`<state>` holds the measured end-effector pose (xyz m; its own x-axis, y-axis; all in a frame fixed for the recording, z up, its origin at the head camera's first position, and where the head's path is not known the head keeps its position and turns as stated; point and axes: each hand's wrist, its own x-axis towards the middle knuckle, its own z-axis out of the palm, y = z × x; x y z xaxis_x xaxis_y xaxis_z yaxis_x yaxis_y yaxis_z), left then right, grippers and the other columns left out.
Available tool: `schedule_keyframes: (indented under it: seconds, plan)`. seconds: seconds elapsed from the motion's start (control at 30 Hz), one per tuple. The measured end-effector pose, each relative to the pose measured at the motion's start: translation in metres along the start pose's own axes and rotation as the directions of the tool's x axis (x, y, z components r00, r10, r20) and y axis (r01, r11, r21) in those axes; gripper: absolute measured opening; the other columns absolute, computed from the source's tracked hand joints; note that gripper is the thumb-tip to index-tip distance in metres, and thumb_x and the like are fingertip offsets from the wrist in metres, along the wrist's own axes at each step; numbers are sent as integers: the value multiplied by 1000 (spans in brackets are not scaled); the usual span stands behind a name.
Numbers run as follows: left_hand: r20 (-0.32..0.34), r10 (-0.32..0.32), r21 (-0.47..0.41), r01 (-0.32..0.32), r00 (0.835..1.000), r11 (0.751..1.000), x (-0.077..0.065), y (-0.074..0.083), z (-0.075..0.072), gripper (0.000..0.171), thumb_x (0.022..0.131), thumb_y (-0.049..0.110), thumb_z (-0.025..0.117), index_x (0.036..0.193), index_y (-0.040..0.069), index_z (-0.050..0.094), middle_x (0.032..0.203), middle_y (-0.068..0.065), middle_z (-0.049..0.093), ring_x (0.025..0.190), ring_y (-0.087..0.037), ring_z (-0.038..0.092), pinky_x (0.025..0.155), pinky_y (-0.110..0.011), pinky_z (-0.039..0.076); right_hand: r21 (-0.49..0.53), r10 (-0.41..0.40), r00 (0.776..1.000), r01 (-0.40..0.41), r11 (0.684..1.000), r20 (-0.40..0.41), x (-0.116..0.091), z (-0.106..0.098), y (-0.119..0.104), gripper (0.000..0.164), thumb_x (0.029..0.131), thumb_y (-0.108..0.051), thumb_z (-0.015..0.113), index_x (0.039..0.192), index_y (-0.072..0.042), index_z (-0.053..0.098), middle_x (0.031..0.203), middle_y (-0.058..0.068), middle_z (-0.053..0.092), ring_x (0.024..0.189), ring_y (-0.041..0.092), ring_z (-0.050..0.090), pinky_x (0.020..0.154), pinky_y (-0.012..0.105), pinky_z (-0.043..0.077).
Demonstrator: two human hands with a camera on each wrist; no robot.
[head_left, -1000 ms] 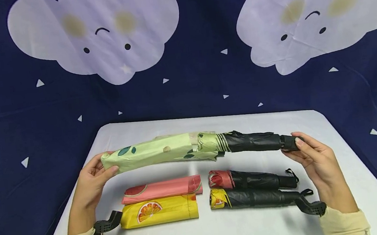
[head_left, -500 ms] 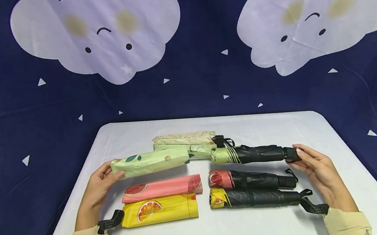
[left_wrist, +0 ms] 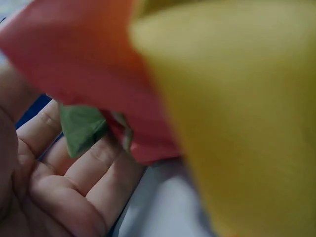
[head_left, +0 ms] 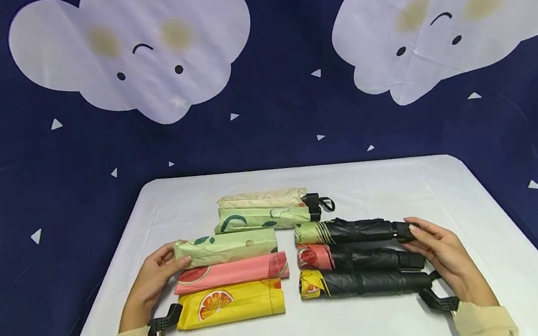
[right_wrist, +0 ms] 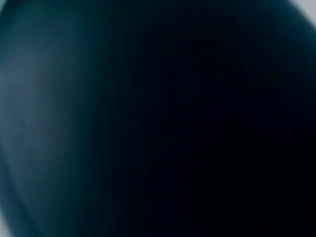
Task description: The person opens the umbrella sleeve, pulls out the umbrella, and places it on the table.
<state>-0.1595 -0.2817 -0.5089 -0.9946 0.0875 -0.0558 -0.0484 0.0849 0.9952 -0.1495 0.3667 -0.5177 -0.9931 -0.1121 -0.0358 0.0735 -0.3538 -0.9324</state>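
Note:
In the head view my left hand point(head_left: 154, 280) pinches the left end of a light green umbrella sleeve point(head_left: 228, 247), thumb on top. My right hand point(head_left: 443, 253) holds the handle end of a folded black umbrella point(head_left: 357, 230) with a green tip. Sleeve and umbrella lie in line, a small gap between them. Just nearer are a pink sleeve point(head_left: 231, 272) and a black umbrella with a red tip point(head_left: 360, 257). In the left wrist view the green sleeve's corner point(left_wrist: 81, 128) shows by the fingers, partly behind pink cloth. Dark blur fills the right wrist view.
Nearest the front are a yellow sleeve point(head_left: 235, 304) with an orange slice and a black umbrella with a yellow tip point(head_left: 363, 281). Behind lie a green sleeved umbrella point(head_left: 260, 218) and a cream one point(head_left: 263, 199). A white table point(head_left: 369, 329) carries everything.
Both hands have come down and nearer, bringing the green sleeve and its umbrella from above the table to beside the pink row. A gap now parts the two; the sleeved umbrellas behind are uncovered.

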Motion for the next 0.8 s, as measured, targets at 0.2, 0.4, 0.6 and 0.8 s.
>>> schedule_keyframes:
  seconds: [0.2,0.4,0.6,0.8]
  plan:
    - [2,19,113,-19,1000,993,0,-1,3,48,90,9,80,132,-5,61,112,2,72,100,-9,69,86,-21,55,-196,-7,999,0,981,-37,-1,0,4,31,103,-2,60,133,-3,65,113,0,75,98,14,73,86,29,59]
    - [53,95,181,-103,994,978,5,4,6,56,88,11,82,138,0,59,130,-10,63,109,-7,65,91,-18,53,-428,-33,992,-24,904,-126,-4,0,2,45,97,-15,72,137,4,61,117,-5,74,102,5,69,81,21,58]
    - [92,128,243,-147,988,959,3,7,2,60,88,12,83,142,5,57,141,-17,56,119,-3,59,99,-13,45,-680,-142,985,40,732,-94,-7,9,-2,46,98,-21,72,136,3,63,127,9,71,106,-1,67,84,15,54]
    - [94,160,312,-182,983,933,-1,8,-3,52,93,15,78,140,7,60,143,-16,56,120,-1,57,99,-11,43,-891,-213,976,62,450,-39,-13,18,-12,40,100,-33,68,132,-9,69,125,13,71,103,-14,59,83,4,46]
